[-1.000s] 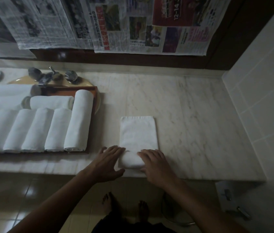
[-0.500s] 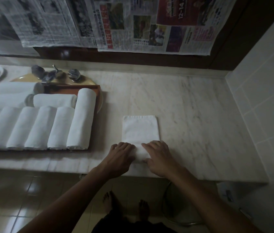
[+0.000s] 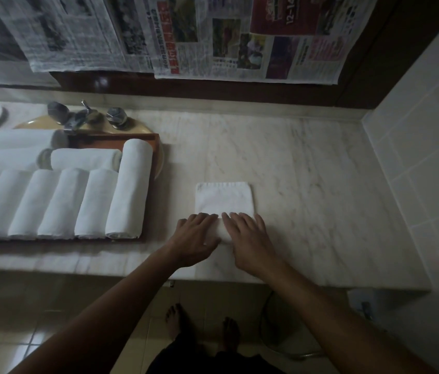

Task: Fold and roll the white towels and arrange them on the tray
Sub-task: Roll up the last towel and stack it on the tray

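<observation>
Rolling the folded white cloth towel point(image 3: 223, 197) looks under way, left hand point(image 3: 194, 238) and right hand point(image 3: 249, 238) pressing flat-fingered, gripping nothing; next needs even forward pressure.

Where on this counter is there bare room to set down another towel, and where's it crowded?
Bare counter lies right of the towel up to the tiled wall, and behind it toward the newspapers. Left is crowded: rolls cover most of the tray, taps behind.
</observation>
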Available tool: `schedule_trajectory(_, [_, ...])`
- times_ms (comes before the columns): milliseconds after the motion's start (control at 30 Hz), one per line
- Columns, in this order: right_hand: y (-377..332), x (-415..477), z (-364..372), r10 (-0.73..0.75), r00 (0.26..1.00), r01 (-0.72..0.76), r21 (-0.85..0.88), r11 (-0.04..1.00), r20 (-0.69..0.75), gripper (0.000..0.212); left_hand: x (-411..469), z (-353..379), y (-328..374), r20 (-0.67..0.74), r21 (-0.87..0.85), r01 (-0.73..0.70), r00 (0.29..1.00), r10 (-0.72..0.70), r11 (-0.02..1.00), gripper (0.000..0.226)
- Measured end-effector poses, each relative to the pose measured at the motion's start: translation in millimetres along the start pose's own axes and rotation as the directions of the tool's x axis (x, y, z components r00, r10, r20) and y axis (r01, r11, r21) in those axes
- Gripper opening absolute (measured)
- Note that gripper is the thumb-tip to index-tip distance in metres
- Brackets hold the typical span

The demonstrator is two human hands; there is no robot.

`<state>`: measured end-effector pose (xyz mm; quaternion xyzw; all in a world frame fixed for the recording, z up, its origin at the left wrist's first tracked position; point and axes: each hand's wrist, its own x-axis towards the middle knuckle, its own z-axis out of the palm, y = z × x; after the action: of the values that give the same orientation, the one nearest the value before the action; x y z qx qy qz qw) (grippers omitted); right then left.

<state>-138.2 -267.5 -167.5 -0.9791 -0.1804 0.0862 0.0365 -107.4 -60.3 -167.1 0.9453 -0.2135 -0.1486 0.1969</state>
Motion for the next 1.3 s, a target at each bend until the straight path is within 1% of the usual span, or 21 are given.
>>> schedule_trajectory(67, [5, 11, -7, -0.031, 0.999, 0.031, 0.002, 1.0, 0.024, 0.085, 0, 0, -5, 0.026, 0.016, -0.014, 1.0, 0.014, 1.0, 0.086])
schedule_trajectory(167, [9, 17, -17, -0.053, 0.993, 0.05, 0.028, 0.998, 0.104, 0.079, 1, -2, -8, 0.074, 0.022, -0.02, 0.997, 0.019, 1.0, 0.089])
schedule_trajectory(267, [3, 5, -23, -0.055, 0.979, 0.036, 0.1, 0.994, 0.196, 0.077, -12, -2, -4, 0.105, 0.036, -0.038, 0.994, 0.034, 0.999, 0.085])
schedule_trajectory(333, [-2, -10, -25, -0.06, 0.967, 0.024, 0.143, 0.989, 0.25, 0.077, -27, 3, 0, 0.111, 0.007, -0.05, 0.993, 0.049, 0.999, 0.08])
schedule_trajectory(467, [-9, -31, -37, -0.018, 0.95, -0.049, 0.206, 0.977, 0.312, 0.073, -49, 8, 5, 0.128, -0.111, -0.01, 0.991, 0.024, 0.994, 0.055])
schedule_trajectory(533, [-10, -33, -44, 0.002, 0.947, -0.083, 0.236, 0.968, 0.322, 0.071, -51, 8, 7, 0.129, -0.123, 0.009, 0.992, 0.007, 0.992, 0.05])
schedule_trajectory(567, [-10, -33, -44, 0.008, 0.95, -0.089, 0.244, 0.966, 0.313, 0.07, -50, 7, 7, 0.134, -0.125, 0.026, 0.991, -0.009, 0.992, 0.05])
schedule_trajectory(633, [-12, -36, -38, 0.031, 0.968, -0.093, 0.244, 0.965, 0.249, 0.069, -45, 5, 8, 0.15, -0.133, 0.067, 0.988, -0.047, 0.989, 0.053])
schedule_trajectory(700, [-17, -44, -25, 0.035, 0.99, -0.063, 0.213, 0.975, 0.133, 0.066, -39, 2, 9, 0.167, -0.163, 0.119, 0.982, -0.092, 0.979, 0.059])
schedule_trajectory(767, [-24, -54, -10, 0.029, 0.999, -0.032, 0.179, 0.983, 0.017, 0.065, -33, 0, 9, 0.173, -0.23, 0.175, 0.975, -0.137, 0.957, 0.057])
schedule_trajectory(833, [-34, -60, 1, 0.042, 0.998, -0.035, 0.165, 0.986, -0.041, 0.072, -29, 0, 8, 0.167, -0.295, 0.222, 0.97, -0.178, 0.929, 0.049])
schedule_trajectory(900, [-39, -60, 8, 0.05, 0.998, -0.045, 0.126, 0.991, -0.032, 0.086, -26, 0, 10, 0.154, -0.328, 0.261, 0.963, -0.221, 0.908, 0.049])
schedule_trajectory(967, [-35, -51, 11, 0.043, 0.999, -0.042, 0.063, 0.997, -0.008, 0.096, -25, 2, 12, 0.09, -0.357, 0.287, 0.958, -0.273, 0.889, 0.049])
schedule_trajectory(1033, [-28, -37, 7, 0.041, 0.999, -0.041, 0.021, 0.999, 0.015, 0.097, -27, 3, 16, 0.011, -0.421, 0.31, 0.941, -0.337, 0.852, 0.047])
schedule_trajectory(1100, [-21, -20, 1, 0.037, 0.997, -0.037, 0.005, 0.999, 0.067, 0.099, -28, 5, 15, -0.028, -0.489, 0.34, 0.914, -0.404, 0.803, 0.049])
schedule_trajectory(1167, [-12, -4, -7, 0.021, 0.992, -0.019, -0.023, 1.0, 0.122, 0.104, -28, 6, 13, -0.025, -0.527, 0.365, 0.896, -0.443, 0.768, 0.054])
schedule_trajectory(1267, [-1, 18, -16, -0.008, 0.981, 0.015, -0.034, 0.999, 0.194, 0.111, -26, 7, 11, -0.007, -0.521, 0.382, 0.892, -0.451, 0.763, 0.061])
schedule_trajectory(1300, [1, 23, -17, -0.016, 0.976, 0.023, -0.03, 0.999, 0.218, 0.113, -27, 7, 11, -0.032, -0.506, 0.366, 0.897, -0.441, 0.781, 0.065])
